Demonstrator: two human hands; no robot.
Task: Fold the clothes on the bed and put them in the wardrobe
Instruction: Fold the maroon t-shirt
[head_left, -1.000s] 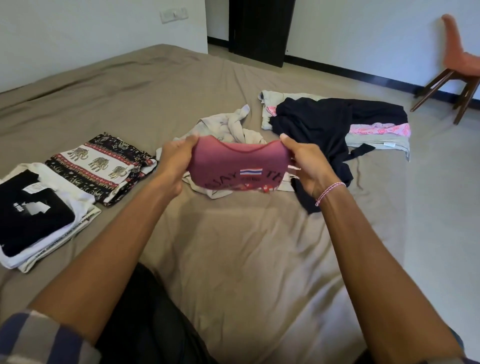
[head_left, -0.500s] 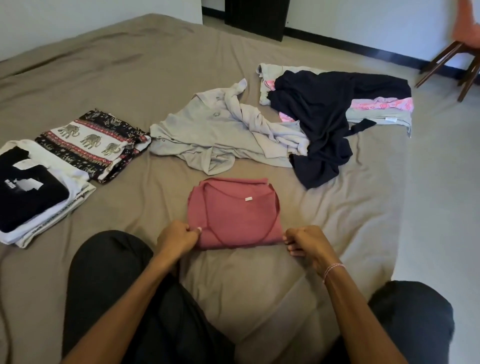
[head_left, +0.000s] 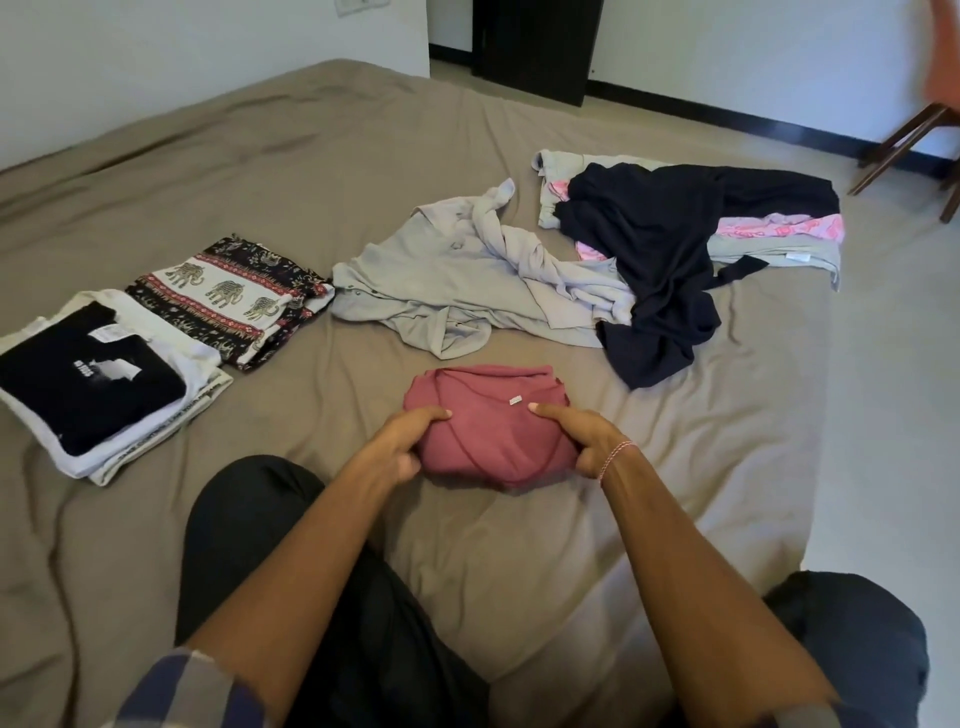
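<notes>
Maroon shirt (head_left: 488, 431): folded into a compact packet, it lies on the bed (head_left: 311, 156) just ahead of the person's knees.
Cloth feel: it looks like a soft, light knit with no stiffness, so the packet would likely sag and fall open if lifted by one edge.
Where to hold: both side edges at once, fingers beneath and thumbs above, so the layers stay stacked.
Left hand (head_left: 410, 441): grasps the packet's left side, thumb lying across the top and fingers curled at the edge.
Right hand (head_left: 576, 436): grasps the right side the same way, thumb on top close to the small white neck label.
Shirt to hands: it sits between the two hands and both touch it. Whether the near edge is lifted off the sheet I cannot tell.
Folded stack: a black tee (head_left: 88, 384) on white pieces, with an elephant-print cloth (head_left: 228, 296) beside it, well apart to the left.
Left to fold: a grey shirt (head_left: 467, 275) just beyond the packet, and a navy garment (head_left: 665, 249) to its right.
Wardrobe: not plainly in view.
</notes>
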